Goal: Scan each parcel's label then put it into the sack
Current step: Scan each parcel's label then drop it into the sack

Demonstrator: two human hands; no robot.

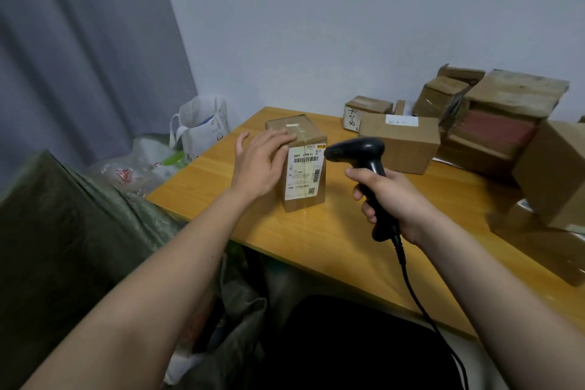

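Observation:
A small brown cardboard parcel (304,136) stands upright near the left end of the wooden table (316,237), its white barcode label (305,172) facing me. My left hand (259,165) rests on the parcel's top and left side with fingers straight. My right hand (392,199) grips the handle of a black corded barcode scanner (361,152), whose head sits just right of the label and points at it. A dark green woven sack (72,231) lies to the left, below the table edge.
Several more cardboard parcels (402,142) are piled at the back right of the table, against the wall. A white cloth bag (202,127) and clear plastic bags (142,165) sit beyond the table's left end. The scanner cable (421,301) runs down over the front edge.

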